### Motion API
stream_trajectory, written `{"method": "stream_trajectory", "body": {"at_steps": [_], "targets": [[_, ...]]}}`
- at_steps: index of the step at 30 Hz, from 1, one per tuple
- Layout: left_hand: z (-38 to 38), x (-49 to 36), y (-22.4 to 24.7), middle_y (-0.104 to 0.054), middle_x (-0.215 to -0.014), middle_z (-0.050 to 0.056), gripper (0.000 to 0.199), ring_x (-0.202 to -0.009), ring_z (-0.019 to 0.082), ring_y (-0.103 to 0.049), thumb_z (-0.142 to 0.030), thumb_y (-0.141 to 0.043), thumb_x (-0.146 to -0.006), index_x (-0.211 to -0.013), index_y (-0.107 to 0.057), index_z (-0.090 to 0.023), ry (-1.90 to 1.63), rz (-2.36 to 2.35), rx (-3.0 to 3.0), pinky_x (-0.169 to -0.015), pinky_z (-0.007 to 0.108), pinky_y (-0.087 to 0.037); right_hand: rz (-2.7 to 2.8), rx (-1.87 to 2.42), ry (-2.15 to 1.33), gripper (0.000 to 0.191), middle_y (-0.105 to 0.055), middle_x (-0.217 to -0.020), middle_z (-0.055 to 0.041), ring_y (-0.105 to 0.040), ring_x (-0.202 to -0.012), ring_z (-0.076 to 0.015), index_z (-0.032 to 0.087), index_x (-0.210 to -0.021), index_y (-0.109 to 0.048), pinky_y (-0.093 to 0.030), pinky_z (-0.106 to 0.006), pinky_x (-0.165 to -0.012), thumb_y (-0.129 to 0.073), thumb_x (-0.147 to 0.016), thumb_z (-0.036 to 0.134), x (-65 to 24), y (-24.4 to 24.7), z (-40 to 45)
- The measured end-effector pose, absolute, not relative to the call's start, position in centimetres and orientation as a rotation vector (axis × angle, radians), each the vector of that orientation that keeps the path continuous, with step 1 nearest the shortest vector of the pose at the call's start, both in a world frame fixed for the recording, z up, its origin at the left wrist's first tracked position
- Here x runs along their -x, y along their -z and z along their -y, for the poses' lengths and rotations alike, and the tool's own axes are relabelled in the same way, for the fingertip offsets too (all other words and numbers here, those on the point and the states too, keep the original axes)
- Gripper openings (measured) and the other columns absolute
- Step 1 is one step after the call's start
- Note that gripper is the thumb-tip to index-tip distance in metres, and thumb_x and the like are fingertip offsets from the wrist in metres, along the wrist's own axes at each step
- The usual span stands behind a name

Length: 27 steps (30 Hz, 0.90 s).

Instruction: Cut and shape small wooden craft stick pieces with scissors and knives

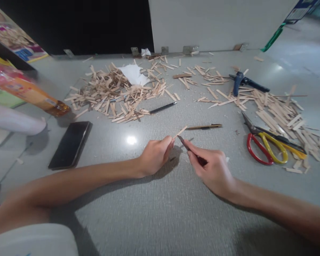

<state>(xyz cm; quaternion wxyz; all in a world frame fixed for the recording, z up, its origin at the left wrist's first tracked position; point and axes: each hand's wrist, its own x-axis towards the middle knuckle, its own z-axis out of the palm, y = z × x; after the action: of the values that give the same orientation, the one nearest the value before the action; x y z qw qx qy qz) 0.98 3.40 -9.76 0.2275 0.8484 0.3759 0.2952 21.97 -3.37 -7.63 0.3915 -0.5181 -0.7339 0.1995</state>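
1. The left hand (155, 155) pinches a thin wooden strip (181, 131), which points up and to the right between the 2 hands.
2. The right hand (216, 170) grasps a slim dark pointed tool (186, 143), its tip close to the strip; whether they touch, I cannot tell.
3. Just beyond, a narrow brown item (206, 126) and a black pen (163, 107) lie on the counter (160, 217).
4. Right: scissors (267, 146) with 1 red and 1 yellow handle loop, near a pile of wooden pieces (278, 110); a dark blue tool (238, 83) lies farther back.
5. Left: a dark phone (70, 145), and beyond it a larger pile (104, 90) beside white paper (134, 74).
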Motion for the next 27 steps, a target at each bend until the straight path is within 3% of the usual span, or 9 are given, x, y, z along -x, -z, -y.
{"method": "stream_trajectory", "body": {"at_steps": [5, 10, 15, 20, 27], "targets": [[-3.4, -1.0, 9.7, -0.042, -0.057, -0.008, 0.051, -0.046, 0.011, -0.036, -0.053, -0.023, -0.118, -0.079, -0.041, -0.025, -0.803, -1.047, -2.308, -0.049, 0.025, -0.032, 1.774, 1.394, -0.751, 0.044, -0.069, -0.062, 0.0012, -0.037, -0.045, -0.0109, 0.013, -0.136, -0.081, -0.035, -0.024, -0.039, -0.056, -0.102, 0.028, -22.2, 7.1, 3.2], [-3.3, -1.0, 9.5, -0.039, -0.055, -0.008, 0.056, -0.045, 0.011, -0.033, -0.06, -0.024, -0.117, -0.078, -0.042, -0.025, -0.805, -1.027, -2.249, -0.048, 0.025, -0.03, 1.688, 1.375, -0.908, 0.044, -0.076, -0.068, -0.0031, -0.046, -0.049, -0.0121, 0.013, -0.135, -0.081, -0.039, -0.024, -0.041, -0.06, -0.101, 0.031, -22.1, 7.1, 2.9], [-3.6, -1.1, 8.8, -0.047, -0.052, -0.008, 0.058, -0.042, 0.011, -0.042, -0.059, -0.026, -0.117, -0.086, -0.056, -0.021, -0.792, -0.961, -2.154, -0.048, 0.024, -0.036, 1.617, 1.313, -0.986, 0.047, -0.068, -0.064, -0.0006, -0.046, -0.048, -0.0106, 0.009, -0.138, -0.079, -0.039, -0.022, -0.041, -0.061, -0.102, 0.033, -22.0, 7.4, 2.8], [-4.1, -1.3, 7.5, -0.065, -0.059, -0.001, 0.055, -0.05, 0.011, -0.06, -0.04, -0.037, -0.117, -0.076, -0.066, -0.018, -0.711, -0.847, -2.023, -0.055, 0.021, -0.046, 1.715, 1.228, -0.772, 0.042, -0.068, -0.065, 0.0014, -0.052, -0.049, -0.01, 0.01, -0.137, -0.079, -0.046, -0.021, -0.045, -0.06, -0.104, 0.027, -22.1, 8.0, 2.7], [-4.0, -1.2, 7.3, -0.054, -0.048, -0.005, 0.048, -0.039, 0.01, -0.048, -0.047, -0.043, -0.115, -0.086, -0.067, -0.017, -0.628, -0.72, -1.694, -0.046, 0.02, -0.04, 1.909, 1.073, -0.387, 0.043, -0.081, -0.078, -0.0003, -0.07, -0.06, -0.0112, 0.018, -0.144, -0.074, -0.061, -0.021, -0.063, -0.057, -0.106, 0.011, -22.2, 8.5, 2.7]]}}
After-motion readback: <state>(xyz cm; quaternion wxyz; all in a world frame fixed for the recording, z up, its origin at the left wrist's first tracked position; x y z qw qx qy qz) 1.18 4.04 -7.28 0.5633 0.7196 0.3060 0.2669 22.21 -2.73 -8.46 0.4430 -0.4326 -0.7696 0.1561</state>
